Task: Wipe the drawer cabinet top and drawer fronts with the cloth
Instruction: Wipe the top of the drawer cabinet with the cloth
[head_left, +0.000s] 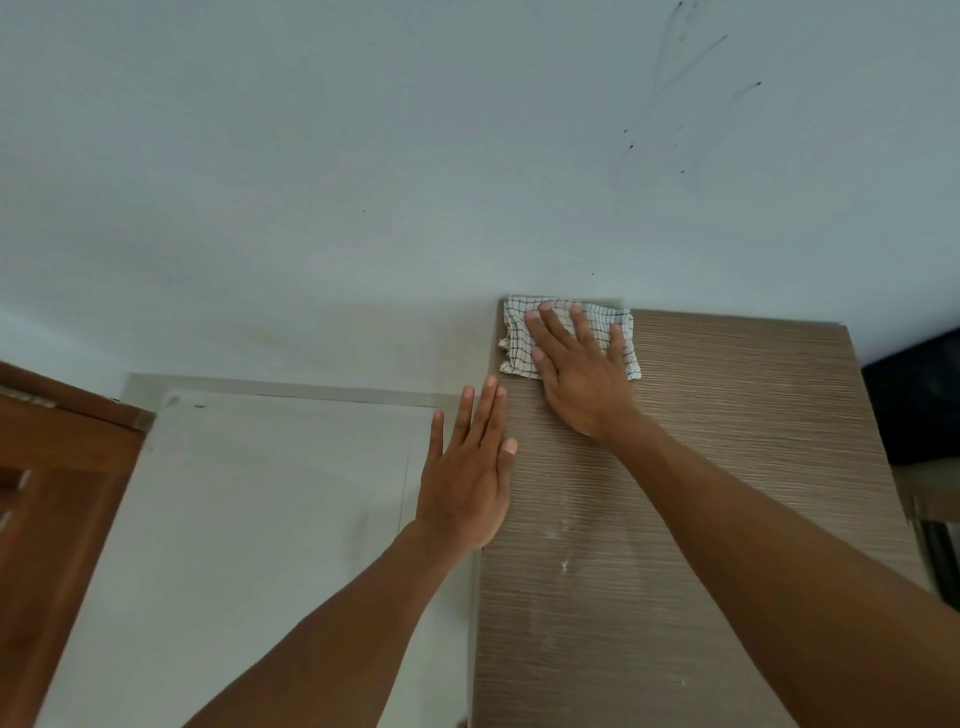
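The drawer cabinet top (727, 467) is a brown wood-grain surface seen from above, with pale dusty smears near its middle. A white cloth (515, 332) with a dark check pattern lies flat at the top's far left corner, against the wall. My right hand (576, 374) presses flat on the cloth, fingers spread. My left hand (467, 467) hovers flat and open at the cabinet's left edge, holding nothing. The drawer fronts are out of sight.
A pale wall (363, 182) with dark scuff marks rises behind the cabinet. The light tiled floor (260, 519) lies to the left, with a brown wooden door (57, 493) at the far left. A dark object (914, 400) stands right of the cabinet.
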